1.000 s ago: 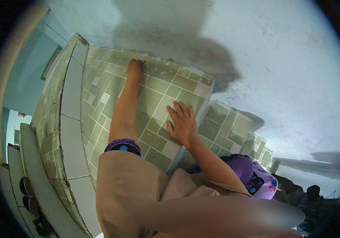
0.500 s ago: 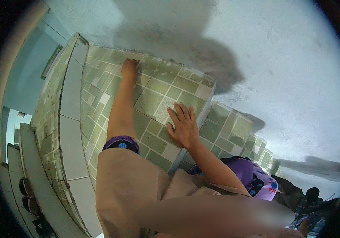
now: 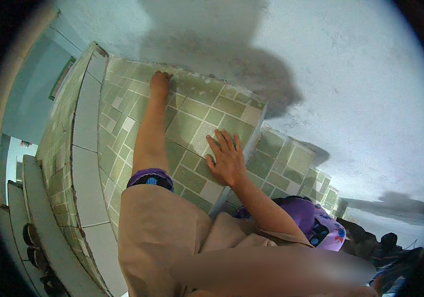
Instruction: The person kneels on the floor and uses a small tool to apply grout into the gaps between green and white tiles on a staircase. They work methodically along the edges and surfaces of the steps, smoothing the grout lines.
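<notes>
My left hand (image 3: 160, 84) reaches far out over the green tiled floor (image 3: 187, 126), close to the foot of the wall. Its fingers are closed, and whatever they may hold is too small or hidden to make out. My right hand (image 3: 227, 158) rests palm down with fingers spread on the tiles beside a raised edge. Nothing is in it. A brown sleeve with a purple patterned cuff (image 3: 150, 179) covers the upper part of my left arm.
A pale wall (image 3: 350, 74) with my shadow on it rises ahead. The floor drops in tiled steps (image 3: 276, 163) to the right, near purple floral cloth (image 3: 328, 230) and dark clothing (image 3: 390, 257). A low tiled wall (image 3: 90, 148) runs along the left; dark footwear (image 3: 36, 247) lies beyond it.
The view has shifted very slightly, so both hands appear a little further left. My left hand stays closed by the wall and my right hand stays flat.
</notes>
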A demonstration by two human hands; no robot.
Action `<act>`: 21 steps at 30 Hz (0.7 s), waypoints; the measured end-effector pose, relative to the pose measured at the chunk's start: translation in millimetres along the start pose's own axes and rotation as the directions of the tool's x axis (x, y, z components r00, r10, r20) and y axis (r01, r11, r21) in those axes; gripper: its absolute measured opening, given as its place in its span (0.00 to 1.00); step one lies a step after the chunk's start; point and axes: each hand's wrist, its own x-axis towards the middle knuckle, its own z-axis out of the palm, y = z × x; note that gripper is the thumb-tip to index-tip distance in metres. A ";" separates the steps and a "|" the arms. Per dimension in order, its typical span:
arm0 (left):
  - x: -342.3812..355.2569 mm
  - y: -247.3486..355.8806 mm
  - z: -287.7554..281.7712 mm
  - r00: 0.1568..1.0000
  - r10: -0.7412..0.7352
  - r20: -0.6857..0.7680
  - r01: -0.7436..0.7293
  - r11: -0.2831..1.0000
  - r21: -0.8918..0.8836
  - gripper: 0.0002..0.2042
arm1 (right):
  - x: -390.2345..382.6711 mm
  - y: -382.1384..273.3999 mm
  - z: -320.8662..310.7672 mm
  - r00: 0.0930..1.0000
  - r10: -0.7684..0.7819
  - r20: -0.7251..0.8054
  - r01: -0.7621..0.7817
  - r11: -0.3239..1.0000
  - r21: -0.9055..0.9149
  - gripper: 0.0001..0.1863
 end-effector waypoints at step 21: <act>-20.1 20.5 -20.8 0.993 0.078 0.088 -0.077 0.997 -0.009 0.10 | -0.5 2.2 3.6 0.998 -0.014 -0.055 0.013 1.000 -0.012 0.27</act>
